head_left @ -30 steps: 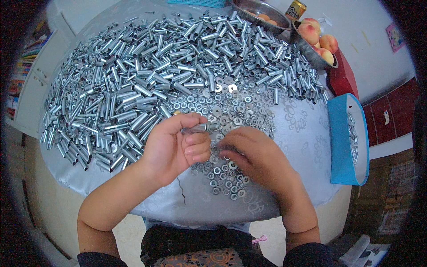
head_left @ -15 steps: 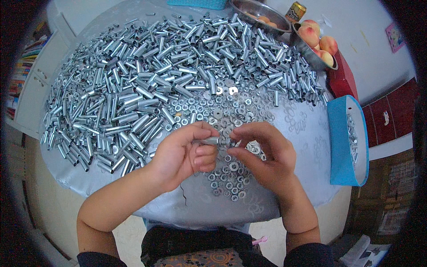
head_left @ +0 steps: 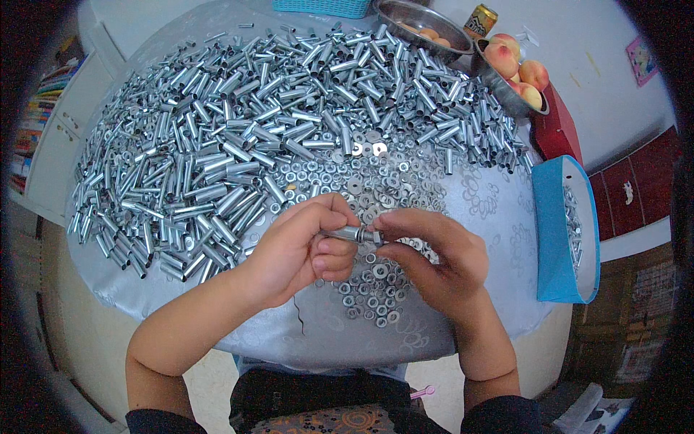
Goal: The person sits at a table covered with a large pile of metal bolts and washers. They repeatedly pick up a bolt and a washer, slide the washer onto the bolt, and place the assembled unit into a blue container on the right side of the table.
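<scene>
My left hand (head_left: 293, 253) is closed around a silver expansion bolt (head_left: 347, 233), its sleeve pinched between thumb and forefinger and its free end pointing right. Washers sit on the bolt, and a hex nut (head_left: 377, 237) is at its right end. The thumb and forefinger of my right hand (head_left: 452, 264) grip that nut from the right; its other fingers are partly hidden. Loose washers and nuts (head_left: 379, 271) lie on the cloth below and behind my hands. Farther off, a broad heap of metal sleeves (head_left: 238, 123) spreads across the table.
A pale patterned cloth (head_left: 499, 267) covers the round table. At the right edge stands a blue box (head_left: 553, 231) with metal parts inside. Toward the back right are a bowl of peaches (head_left: 517, 90), a metal bowl (head_left: 390, 14), a can (head_left: 481, 20) and a red box (head_left: 558, 130).
My right fingertips have shifted slightly, so the nut and the bolt's end now show more plainly. My left hand keeps its hold on the bolt, raised a little.
</scene>
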